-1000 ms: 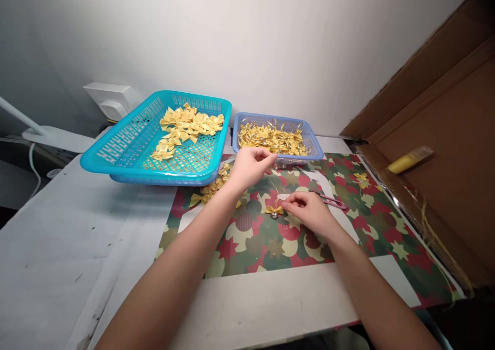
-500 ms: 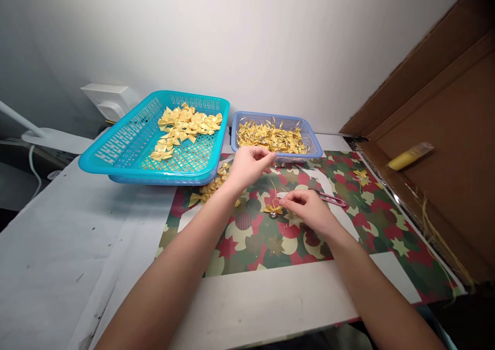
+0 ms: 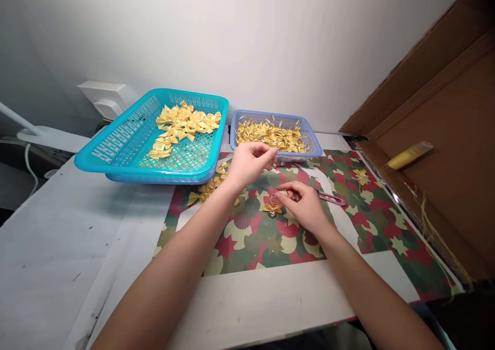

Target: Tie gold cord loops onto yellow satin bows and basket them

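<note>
My left hand [image 3: 253, 162] is pinched on a thin gold cord [image 3: 270, 181], held up just in front of the blue basket. The cord runs down to a yellow ribbon bow [image 3: 266, 207] with a small silver bell [image 3: 272, 214] under it, lying on the patterned sheet. Beside the bow, my right hand [image 3: 299, 200] has thumb and forefinger near the cord's lower loop, close together; the fingertips seem to grip the cord. A pink-handled cutter [image 3: 331, 199] lies just behind my right hand, partly covered by it.
A turquoise basket [image 3: 154, 173] of loose yellow bows [image 3: 185, 120] stands at left. The blue basket [image 3: 315, 144] behind my hands holds bows with gold cords. More bows [image 3: 211, 189] lie by my left forearm. A cardboard wall [image 3: 444, 133] rises on the right.
My right hand has shifted slightly up and left, its fingers closer over the cord above the bow. My left hand stays nearly in place, still pinching the cord.
</note>
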{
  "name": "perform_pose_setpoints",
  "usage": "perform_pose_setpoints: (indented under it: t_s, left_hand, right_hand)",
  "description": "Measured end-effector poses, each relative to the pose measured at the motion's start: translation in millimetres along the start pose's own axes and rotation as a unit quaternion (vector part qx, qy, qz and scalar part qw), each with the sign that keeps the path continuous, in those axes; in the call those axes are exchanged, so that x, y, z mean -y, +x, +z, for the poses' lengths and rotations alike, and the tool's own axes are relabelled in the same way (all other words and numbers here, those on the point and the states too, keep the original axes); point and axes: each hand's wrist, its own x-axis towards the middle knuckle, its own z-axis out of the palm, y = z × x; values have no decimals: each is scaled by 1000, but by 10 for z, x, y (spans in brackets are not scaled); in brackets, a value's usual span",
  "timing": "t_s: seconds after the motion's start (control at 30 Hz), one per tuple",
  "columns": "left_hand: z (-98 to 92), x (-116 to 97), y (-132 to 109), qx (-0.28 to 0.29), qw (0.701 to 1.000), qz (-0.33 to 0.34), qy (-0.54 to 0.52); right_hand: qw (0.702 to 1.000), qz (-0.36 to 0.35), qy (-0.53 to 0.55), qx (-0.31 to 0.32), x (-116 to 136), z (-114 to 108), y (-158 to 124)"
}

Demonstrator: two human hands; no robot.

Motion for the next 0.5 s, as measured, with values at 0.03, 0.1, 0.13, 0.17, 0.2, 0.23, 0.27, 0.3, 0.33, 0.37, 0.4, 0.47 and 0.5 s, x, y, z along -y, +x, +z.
perform_pose_setpoints:
  t_s: [0.03,0.1,0.13,0.17,0.2,0.23,0.27,0.3,0.33,0.37,0.4,0.47,0.5]
  left_hand:
    - [6,-20,-7,0,1000,5,-7]
    - [21,-64,-22,2,1000,14,-17]
    - [28,-84,-31,4,1000,17,-19]
    - [35,-104,-39,5,1000,19,-20]
    - [41,-122,-47,6,1000,19,-19]
    - [45,-139,-55,8,1000,18,-18]
    - [48,-154,-62,9,1000,15,-17]
    - [50,-168,-68,10,1000,13,-17]
    - [51,-179,-73,11,1000,10,-16]
    - [52,-189,-76,13,1000,7,-15]
    - [52,-196,-78,14,1000,4,-15]
    - [54,-204,-78,17,1000,-1,-16]
    - [55,-205,-77,18,1000,-3,-16]
  right_hand:
    - [1000,-3,-3,-8,-7,14,8]
    - [1000,-17,-15,-17,-11,31,21]
    - [999,-25,-22,-14,-8,34,26]
    - [999,-30,-27,-9,-2,36,29]
    - [999,-34,-31,-3,6,36,31]
    - [999,-35,-34,4,16,35,31]
    - [999,-35,-34,9,26,34,31]
    - [999,-33,-33,12,35,34,31]
    - [999,-30,-31,12,43,35,32]
    - [999,-29,-27,11,49,37,33]
    - [999,-27,-21,9,53,40,34]
    - [1000,-24,-3,5,55,48,37]
    - [1000,-25,4,6,54,52,40]
